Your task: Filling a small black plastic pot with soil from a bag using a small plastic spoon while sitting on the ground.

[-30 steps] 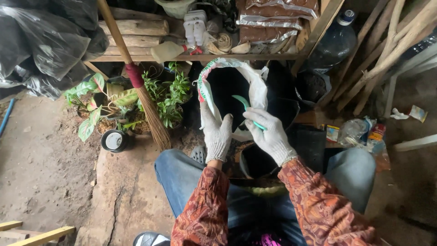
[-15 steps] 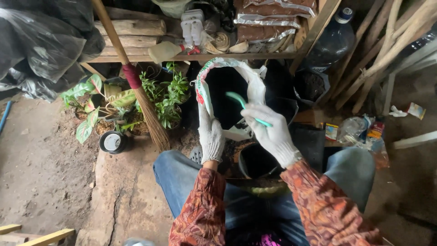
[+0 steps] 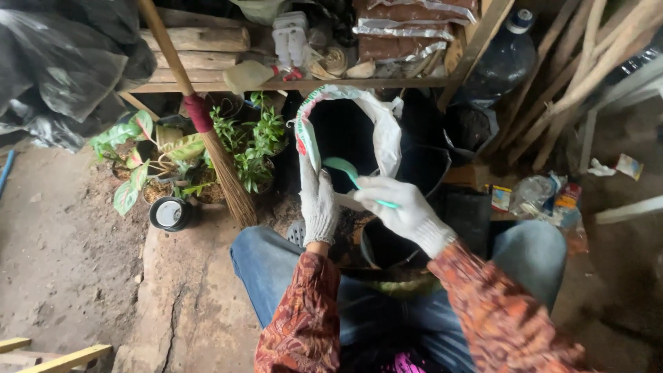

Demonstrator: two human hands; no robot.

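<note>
- While the gloved left hand (image 3: 319,205) grips the white woven sack's (image 3: 387,131) rim at nine o'clock, the sack's mouth stays open.
- Clenched in the gloved right hand (image 3: 404,211), the green plastic scoop (image 3: 343,168) has dipped lower into the sack's mouth since a second ago.

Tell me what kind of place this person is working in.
Most likely a garden shed or potting corner. A rough wooden shelf holds sealed bags, potted plants and a broom stand on the dirt floor, and the gloved right hand holds a green scoop at an open white sack.
</note>
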